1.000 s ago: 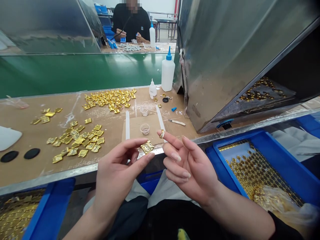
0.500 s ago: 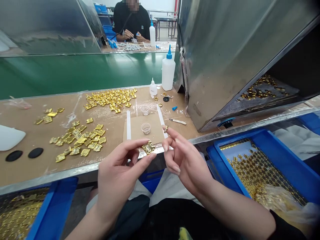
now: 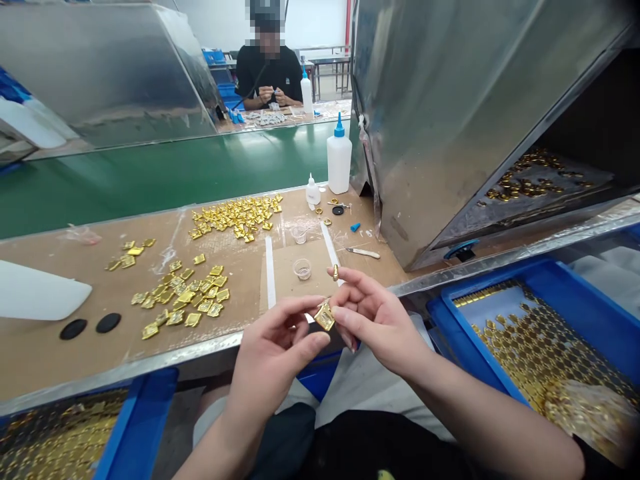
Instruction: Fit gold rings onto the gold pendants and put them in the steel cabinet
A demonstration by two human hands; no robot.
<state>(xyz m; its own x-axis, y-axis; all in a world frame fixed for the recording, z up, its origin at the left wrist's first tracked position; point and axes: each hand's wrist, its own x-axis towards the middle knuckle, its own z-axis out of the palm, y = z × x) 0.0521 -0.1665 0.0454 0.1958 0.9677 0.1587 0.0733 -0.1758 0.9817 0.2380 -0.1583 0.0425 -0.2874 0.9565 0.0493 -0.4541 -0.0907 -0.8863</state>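
A small square gold piece (image 3: 325,317) with a raised frame hangs tilted between my two hands, above the front edge of the bench. My right hand (image 3: 383,321) pinches its right edge with the thumb, the fingers behind partly hidden. On the tip of my right index finger sits a small gold ring-like part (image 3: 335,272). My left hand (image 3: 280,350) is around the piece's left side with thumb and index finger apart. Its index fingertip is at the piece's upper edge, while the thumb tip lies just below it. Beyond the hands, a small clear cup (image 3: 301,269) stands on a cardboard sheet (image 3: 283,287).
Gold pieces lie in a near pile (image 3: 187,293) and a far pile (image 3: 235,217). A large bottle (image 3: 339,163), small bottle (image 3: 313,192) and craft knife (image 3: 363,253) stand or lie behind. Blue trays (image 3: 575,280) flank me; a metal hood (image 3: 450,120) rises right. A co-worker (image 3: 270,73) sits opposite.
The gold piece has turned and my right hand has closed on its edge. My left thumb has come off it. The view has shifted, so the bench appears further right and lower.
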